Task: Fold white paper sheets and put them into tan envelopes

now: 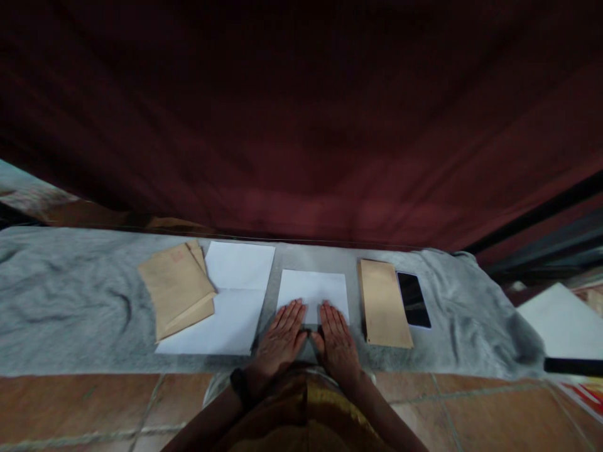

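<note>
A folded sheet of white paper lies flat on the grey cloth in front of me. My left hand rests palm down on its near left part, fingers stretched out. On the near right part lies my right hand, also flat with fingers extended. Both sets of fingertips touch the paper, and the thumbs point toward each other. Left of my hands is a stack of larger white sheets with a crease across it. Several brown envelopes lie partly over that stack. To the right sits a neat pile of brown envelopes.
A dark-screened phone lies beside the right-hand pile. The grey cloth covers the long narrow surface. Behind it hangs a dark red curtain. A white flat object stands at the far right. Tiled floor shows along the near edge.
</note>
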Demonstrator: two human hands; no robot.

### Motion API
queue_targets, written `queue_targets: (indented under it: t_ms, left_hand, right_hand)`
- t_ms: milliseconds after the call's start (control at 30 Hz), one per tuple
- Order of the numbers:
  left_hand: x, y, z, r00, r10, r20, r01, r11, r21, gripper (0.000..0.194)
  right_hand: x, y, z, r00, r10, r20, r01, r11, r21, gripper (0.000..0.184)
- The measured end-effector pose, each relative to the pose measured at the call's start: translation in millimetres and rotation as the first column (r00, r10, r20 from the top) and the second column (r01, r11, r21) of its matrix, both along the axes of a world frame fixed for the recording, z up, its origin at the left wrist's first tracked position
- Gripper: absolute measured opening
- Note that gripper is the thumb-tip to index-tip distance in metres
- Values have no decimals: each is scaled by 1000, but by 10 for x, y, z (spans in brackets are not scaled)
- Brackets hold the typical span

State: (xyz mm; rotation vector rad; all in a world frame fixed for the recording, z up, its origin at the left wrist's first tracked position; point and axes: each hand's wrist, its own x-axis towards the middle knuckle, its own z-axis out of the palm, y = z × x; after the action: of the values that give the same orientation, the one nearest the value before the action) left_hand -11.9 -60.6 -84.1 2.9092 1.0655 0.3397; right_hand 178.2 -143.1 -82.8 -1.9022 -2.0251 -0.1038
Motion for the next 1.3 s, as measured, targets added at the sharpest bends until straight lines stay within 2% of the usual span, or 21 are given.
queue_targets:
  t_ms: [400, 567, 667, 767, 867, 967, 1100, 1300]
  left_hand:
    - [-174, -118, -143, 972, 221, 78, -224, 974, 31, 70]
    - [-165, -146, -82, 954, 279, 106, -286, 956, 60, 71]
    - [-45, -125, 48, 967, 232, 105, -238, 970, 49, 68]
    - [156, -49, 159, 992, 98, 80, -98, 995, -1, 64]
    - [355, 72, 164, 999, -3, 53, 6, 999, -51, 61]
    - [482, 195, 81, 999, 3, 49, 0, 998, -63, 59]
    - [523, 287, -8, 997, 37, 65, -35, 999, -34, 58]
    - [537, 344, 4, 994, 75, 78, -73, 997, -29, 56]
  right_hand:
    - [50, -186, -40, 982, -189, 21, 188, 981, 35, 70]
    - [72, -232, -39, 974, -225, -4, 224, 973, 56, 69]
    - [44, -180, 10, 977, -210, -36, 212, 976, 52, 67]
    - [-7, -15, 85, 990, -115, -81, 116, 993, 19, 61]
    - [-38, 218, 120, 991, -41, -130, 40, 999, -4, 56]
    - [-29, 413, 79, 989, -34, -144, 34, 999, -5, 54]
    - [-5, 516, -20, 992, -55, -110, 54, 998, -12, 53]
    - [-22, 591, -53, 988, -110, -104, 108, 994, -25, 54]
